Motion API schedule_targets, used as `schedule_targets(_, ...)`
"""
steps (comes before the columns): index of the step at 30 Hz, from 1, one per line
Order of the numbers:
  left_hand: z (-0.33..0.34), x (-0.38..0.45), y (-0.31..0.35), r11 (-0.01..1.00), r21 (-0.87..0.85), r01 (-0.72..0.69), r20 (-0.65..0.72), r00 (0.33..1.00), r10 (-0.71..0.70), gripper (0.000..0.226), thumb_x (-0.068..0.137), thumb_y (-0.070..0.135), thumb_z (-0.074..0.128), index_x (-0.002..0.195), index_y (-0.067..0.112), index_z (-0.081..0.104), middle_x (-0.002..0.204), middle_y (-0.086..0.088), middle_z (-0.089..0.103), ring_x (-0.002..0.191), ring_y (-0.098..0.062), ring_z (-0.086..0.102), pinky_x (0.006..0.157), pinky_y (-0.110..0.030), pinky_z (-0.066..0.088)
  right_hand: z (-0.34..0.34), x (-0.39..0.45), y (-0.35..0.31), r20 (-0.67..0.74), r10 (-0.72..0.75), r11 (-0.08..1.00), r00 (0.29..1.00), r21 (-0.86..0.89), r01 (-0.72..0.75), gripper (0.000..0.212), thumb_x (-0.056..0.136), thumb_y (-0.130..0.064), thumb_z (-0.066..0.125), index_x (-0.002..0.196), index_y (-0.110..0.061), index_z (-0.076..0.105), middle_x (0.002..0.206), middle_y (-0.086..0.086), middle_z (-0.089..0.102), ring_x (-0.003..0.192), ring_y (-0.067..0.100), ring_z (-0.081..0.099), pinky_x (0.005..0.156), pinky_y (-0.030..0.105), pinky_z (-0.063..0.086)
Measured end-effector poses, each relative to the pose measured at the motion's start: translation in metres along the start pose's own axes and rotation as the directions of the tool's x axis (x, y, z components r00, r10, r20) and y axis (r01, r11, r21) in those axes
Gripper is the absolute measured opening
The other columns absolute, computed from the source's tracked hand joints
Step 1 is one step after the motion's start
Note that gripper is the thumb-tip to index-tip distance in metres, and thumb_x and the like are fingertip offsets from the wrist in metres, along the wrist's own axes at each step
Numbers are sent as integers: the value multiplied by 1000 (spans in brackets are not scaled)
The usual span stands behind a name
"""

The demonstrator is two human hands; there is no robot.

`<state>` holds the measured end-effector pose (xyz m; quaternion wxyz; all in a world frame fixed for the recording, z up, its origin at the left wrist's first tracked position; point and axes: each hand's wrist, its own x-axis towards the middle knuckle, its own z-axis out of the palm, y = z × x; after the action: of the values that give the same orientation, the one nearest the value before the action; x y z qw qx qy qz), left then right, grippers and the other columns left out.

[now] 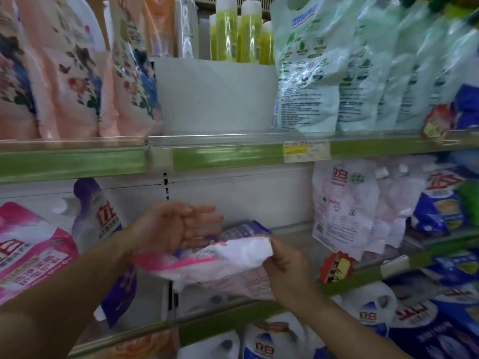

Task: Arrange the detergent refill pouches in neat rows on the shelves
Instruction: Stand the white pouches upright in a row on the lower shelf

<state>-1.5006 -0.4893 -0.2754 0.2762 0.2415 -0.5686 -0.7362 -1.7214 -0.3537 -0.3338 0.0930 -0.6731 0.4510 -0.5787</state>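
Fingers of the right hand point(285, 265) pinch the white edge of a pink-and-white pouch point(220, 265), lying flat over the middle shelf's point(233, 310) near edge. Just above, the left hand point(176, 226) hovers with straight, relaxed fingers, beside a purple pouch point(103, 229) standing left.

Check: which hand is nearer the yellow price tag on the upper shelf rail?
Right. The right hand pinches the pink-and-white pouch almost straight below the price tag; the left hand hovers open farther left.

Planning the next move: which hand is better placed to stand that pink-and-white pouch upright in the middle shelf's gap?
Right, probably. The right hand already pinches the pink-and-white pouch at its white end, while the left hand hovers open above it, holding nothing.
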Motion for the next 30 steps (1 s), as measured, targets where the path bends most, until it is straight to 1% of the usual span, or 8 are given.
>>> schedule_targets(5, 8, 19, -21, 994, 87, -73, -119, 989, 83, 51, 69, -20, 30, 111, -12, 57, 119, -29, 63, 106, -42, 63, 82, -35, 59, -28, -3, 11, -88, 331, 913, 940, 282, -295, 23, 83, -44, 58, 85, -24, 71, 81, 5, 74, 77, 22, 71, 64, 30, 58)
schedule_targets(7, 25, 33, -28, 978, 176, -109, -154, 979, 137, 52, 69, -23, 30, 110, -13, 60, 115, -30, 65, 110, -46, 60, 95, -45, 51, -34, -5, 17, -62, 381, 872, 923, 356, -336, 16, 89, -31, 58, 87, -29, 73, 86, -1, 76, 82, 15, 72, 62, 22, 56)
schedule_targets(10, 43, 47, -38, 968, 217, -126, -244, 953, 179, 48, 71, -15, 33, 99, 2, 68, 97, -19, 72, 86, -32, 62, 76, -38, 47, -43, -7, 25, -88, 425, 855, 901, 364, -368, 23, 94, -27, 55, 90, -39, 73, 92, -6, 76, 86, 11, 71, 64, 18, 55)
schedule_targets(13, 46, 48, -57, 945, 326, -39, -237, 964, 122, 25, 83, 6, 47, 89, 14, 70, 82, -8, 66, 68, -15, 53, 53, -25, 43, -48, -11, 33, -84, 411, 896, 908, 222, -385, 18, 92, -32, 57, 92, -45, 70, 96, -14, 74, 90, 4, 69, 72, 23, 57)
schedule_targets(16, 41, 46, -68, 952, 307, 2, -282, 955, 89, 21, 86, 26, 62, 99, 11, 69, 87, -9, 69, 79, -21, 58, 62, -30, 48, -56, -18, 37, -148, 392, 911, 908, -73, -405, 6, 89, -45, 58, 86, -46, 63, 89, -19, 72, 84, -2, 66, 75, 31, 57)
schedule_targets(21, 54, 52, -75, 956, 295, 5, -312, 946, 91, 15, 92, 18, 59, 100, 6, 64, 81, -14, 70, 65, -21, 57, 47, -28, 42, -66, -14, 31, -152, 443, 785, 884, -410, -464, 38, 90, -54, 48, 91, -21, 66, 86, -6, 70, 76, 8, 62, 71, 35, 55)
schedule_targets(26, 86, 106, -66, 968, 252, 15, -450, 887, 104, 19, 94, -1, 50, 79, 3, 60, 58, -10, 56, 34, -9, 44, 35, -15, 37, -75, 5, 27, -95, 694, 703, 714, 304, -642, 18, 93, -33, 56, 85, -24, 69, 80, -10, 75, 72, 8, 71, 61, 28, 57)
schedule_targets(30, 99, 150, -58, 932, 341, 125, -509, 858, 71, 13, 87, -9, 52, 90, -8, 64, 48, -12, 49, 23, -11, 35, 31, -10, 26, -89, 21, 41, 1, 785, 567, 619, 401, -719, 18, 94, -32, 55, 92, -20, 68, 82, -4, 76, 67, 13, 71, 47, 24, 52)
